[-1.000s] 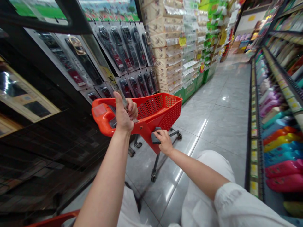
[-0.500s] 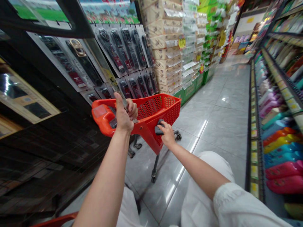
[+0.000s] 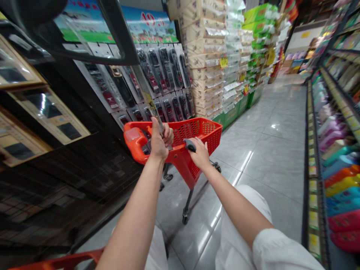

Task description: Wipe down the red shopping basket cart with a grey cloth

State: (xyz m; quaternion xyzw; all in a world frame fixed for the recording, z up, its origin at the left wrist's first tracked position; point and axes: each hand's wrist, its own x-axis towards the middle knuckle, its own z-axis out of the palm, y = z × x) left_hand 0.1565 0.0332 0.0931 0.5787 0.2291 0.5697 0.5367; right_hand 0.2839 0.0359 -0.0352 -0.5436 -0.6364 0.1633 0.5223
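My left hand (image 3: 161,140) is closed, thumb up, around a long, narrow metal strip (image 3: 148,98) with yellow and black markings. The strip slants up to a large dark loop (image 3: 129,48) close to the camera; I cannot tell for sure whether they are one piece. Just right of it, my right hand (image 3: 200,152) grips a small dark grey piece (image 3: 190,145), its kind unclear. Both hands are over the near side of a red plastic shopping cart (image 3: 184,163). The cart's basket has perforated walls, and its moulded handle lies at the left.
Packaged belts (image 3: 165,69) hang on the left display, with framed boxes (image 3: 49,112) beside it. Stacked cartons (image 3: 204,56) line the aisle beyond. Shelves of colourful goods (image 3: 344,195) run along the right. Part of another red item (image 3: 62,260) shows at bottom left. The floor (image 3: 270,150) is grey tile.
The view has shifted, so the cart and shelves appear farther right and lower. My right hand has risen with the grey piece to the cart's rim. My left hand keeps its hold.
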